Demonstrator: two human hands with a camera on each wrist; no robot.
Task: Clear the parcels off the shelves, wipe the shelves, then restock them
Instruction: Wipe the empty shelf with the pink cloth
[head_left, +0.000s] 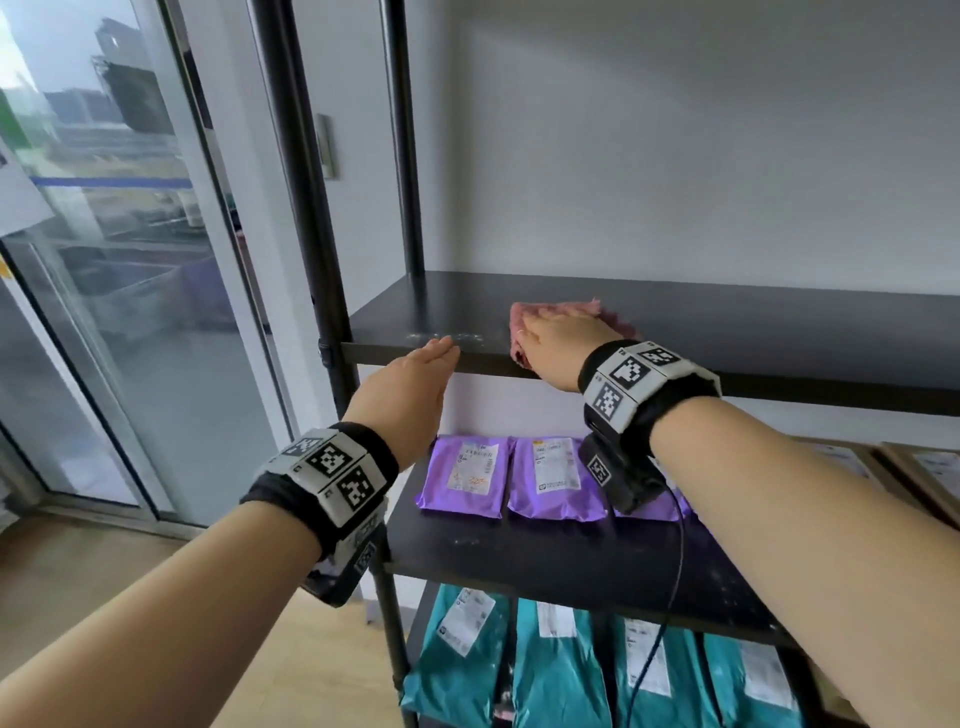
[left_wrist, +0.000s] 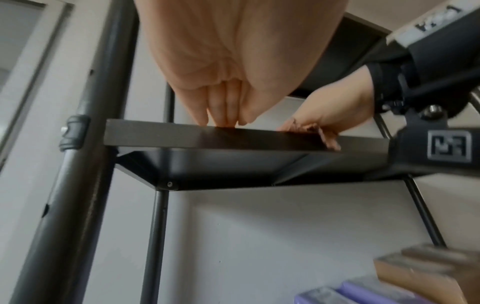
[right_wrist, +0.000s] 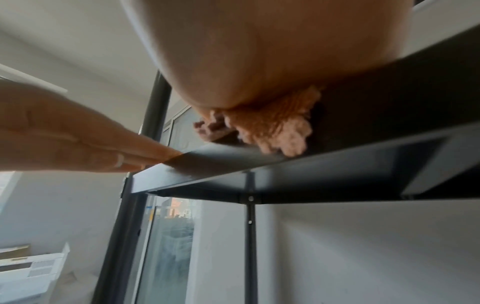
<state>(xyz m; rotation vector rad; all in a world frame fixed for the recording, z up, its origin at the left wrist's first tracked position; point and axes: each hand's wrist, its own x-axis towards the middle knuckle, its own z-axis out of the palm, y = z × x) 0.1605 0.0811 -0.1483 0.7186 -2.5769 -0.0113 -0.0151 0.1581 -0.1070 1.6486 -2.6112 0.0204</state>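
Note:
The black top shelf (head_left: 701, 312) carries no parcels. My right hand (head_left: 558, 332) lies flat on a pink cloth (head_left: 613, 314) and presses it onto the shelf near its front edge. The cloth (right_wrist: 280, 131) bulges out from under the palm and hangs a little over the edge. My left hand (head_left: 415, 379) is held flat with straight fingers, its fingertips (left_wrist: 223, 115) at the shelf's front edge (left_wrist: 233, 136), left of the cloth. It holds nothing. Purple parcels (head_left: 462, 475) lie on the middle shelf below.
Teal parcels (head_left: 556, 665) stand on the bottom shelf and brown cartons (head_left: 924, 467) sit at the right of the middle shelf. A black upright post (head_left: 311, 197) bounds the shelving on the left, with a glass door (head_left: 104, 260) beyond. A white wall is behind.

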